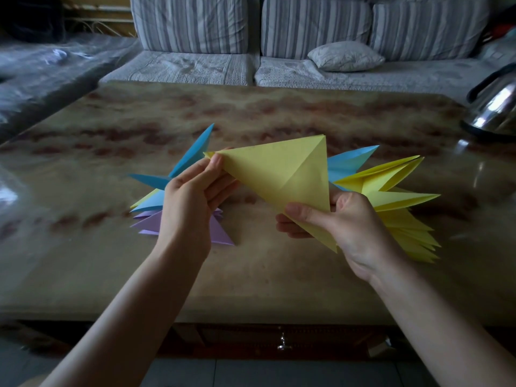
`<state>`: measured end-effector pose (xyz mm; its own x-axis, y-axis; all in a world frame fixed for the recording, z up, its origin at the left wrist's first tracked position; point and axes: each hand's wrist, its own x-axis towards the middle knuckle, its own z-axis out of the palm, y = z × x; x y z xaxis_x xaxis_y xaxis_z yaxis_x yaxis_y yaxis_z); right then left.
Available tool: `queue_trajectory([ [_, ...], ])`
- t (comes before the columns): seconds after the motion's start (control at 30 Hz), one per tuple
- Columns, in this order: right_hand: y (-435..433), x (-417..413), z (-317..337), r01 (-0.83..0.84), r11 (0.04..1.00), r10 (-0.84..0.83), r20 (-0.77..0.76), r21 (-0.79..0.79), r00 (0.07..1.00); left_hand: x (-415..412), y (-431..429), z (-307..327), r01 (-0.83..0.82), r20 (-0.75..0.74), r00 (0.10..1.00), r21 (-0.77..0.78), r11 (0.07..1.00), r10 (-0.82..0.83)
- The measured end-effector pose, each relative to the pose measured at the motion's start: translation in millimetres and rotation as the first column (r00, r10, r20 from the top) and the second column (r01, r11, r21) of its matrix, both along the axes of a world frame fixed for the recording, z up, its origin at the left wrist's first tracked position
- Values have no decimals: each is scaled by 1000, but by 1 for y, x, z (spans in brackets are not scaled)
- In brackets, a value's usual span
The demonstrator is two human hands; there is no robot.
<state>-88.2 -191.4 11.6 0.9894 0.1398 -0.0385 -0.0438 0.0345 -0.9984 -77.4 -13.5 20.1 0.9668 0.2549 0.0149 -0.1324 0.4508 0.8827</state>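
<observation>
Over table (268, 277), left hand (190, 199) and right hand (353, 227) pinching yellow paper (279, 169), purple folds (148, 222) half-hidden

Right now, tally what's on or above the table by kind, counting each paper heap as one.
Yellow folded sheet, held: 1
Heaps of folded paper: 2 (left heap, right heap)
Kettle: 1
Total: 4

I see matt yellow paper (282, 174), a glossy stone-like table (251, 275), a shiny metal kettle (494, 107) at two o'clock, a cloth sofa (190, 23) at twelve.
</observation>
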Motion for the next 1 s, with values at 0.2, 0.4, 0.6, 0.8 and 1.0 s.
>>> queue_trajectory([
  [0.2,-5,0,0,28,999,-28,-8,-41,1000,6,17,5,-31,47,998,-21,999,31],
  [0.4,-13,0,5,72,994,-70,-32,80,997,7,31,5,-55,48,997,-13,998,55],
  [0.6,-8,2,3,95,987,-91,-39,132,995,1,6,-5,70,-23,997,89,994,-68],
  [0.8,-2,1,-2,105,983,-97,-59,148,994,-13,-26,-18,232,-70,973,216,948,-222],
  [1.0,0,0,-8,87,995,-85,-46,44,995,-10,-24,-19,148,-44,989,220,964,-142],
])
